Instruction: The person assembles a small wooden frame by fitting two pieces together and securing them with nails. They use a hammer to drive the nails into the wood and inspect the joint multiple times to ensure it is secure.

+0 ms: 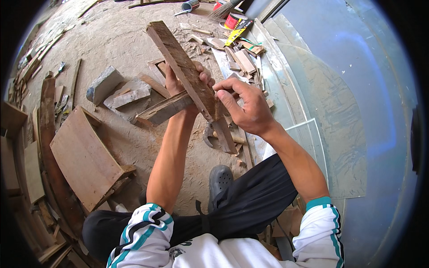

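Observation:
My left hand [185, 85] is wrapped round a rough piece of joined wood [181, 67], holding it up off the floor at a slant. A long brown board is its main part, and a shorter block [163, 109] juts out to the left. Close to the right face of the board, my right hand [243, 102] has its thumb and forefinger pinched together. Whatever sits between those fingertips, if anything, is too small to name. Below the wood, a hammer [208, 136] with a wooden handle lies on the floor, partly hidden by the board's lower end.
Broken concrete blocks [127, 98] lie left of my hands. Nearer left stands a wooden box-like piece [87, 156]. Offcuts [243, 62], a yellow-and-black saw [239, 32] and a red can [233, 21] are at the far right. Glass sheets [330, 102] lie along the right.

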Tool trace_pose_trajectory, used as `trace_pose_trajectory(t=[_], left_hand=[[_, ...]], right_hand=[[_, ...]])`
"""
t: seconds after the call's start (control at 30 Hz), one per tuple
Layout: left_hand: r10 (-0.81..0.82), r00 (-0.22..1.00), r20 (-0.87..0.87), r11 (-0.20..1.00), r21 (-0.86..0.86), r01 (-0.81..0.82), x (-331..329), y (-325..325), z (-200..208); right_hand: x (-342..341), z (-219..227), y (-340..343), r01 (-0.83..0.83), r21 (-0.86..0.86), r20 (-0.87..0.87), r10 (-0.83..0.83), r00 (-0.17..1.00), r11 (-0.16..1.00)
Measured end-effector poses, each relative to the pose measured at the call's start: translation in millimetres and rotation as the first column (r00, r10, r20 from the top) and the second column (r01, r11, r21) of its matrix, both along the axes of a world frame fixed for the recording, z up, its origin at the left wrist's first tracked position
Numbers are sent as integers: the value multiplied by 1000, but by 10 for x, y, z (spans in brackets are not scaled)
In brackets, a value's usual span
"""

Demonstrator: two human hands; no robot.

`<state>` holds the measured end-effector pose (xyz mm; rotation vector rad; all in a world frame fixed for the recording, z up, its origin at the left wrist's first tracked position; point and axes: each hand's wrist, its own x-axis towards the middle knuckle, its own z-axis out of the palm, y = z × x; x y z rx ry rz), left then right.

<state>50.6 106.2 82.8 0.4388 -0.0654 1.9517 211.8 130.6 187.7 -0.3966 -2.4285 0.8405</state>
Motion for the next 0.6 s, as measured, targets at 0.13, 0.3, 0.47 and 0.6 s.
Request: trace_pose_trajectory(t=[0.13, 0.3, 0.47, 0.6], left_hand=[[-61, 997, 54, 997, 59, 58, 51, -15, -4], [-99, 993, 67, 995, 18, 98, 89, 28, -24], [-75, 993, 95, 985, -148, 88, 95, 52, -24], [-68, 993, 100, 959, -269, 93, 126, 51, 52]], right_hand=[[-20, 62, -59, 9, 56, 32, -11, 999, 998], [-22, 38, -29, -16, 154, 9, 15, 1000, 988], [-9, 11, -4, -2, 152, 18, -1, 1000, 988], [-20, -26, 21, -9, 166, -25, 13, 1000, 986]])
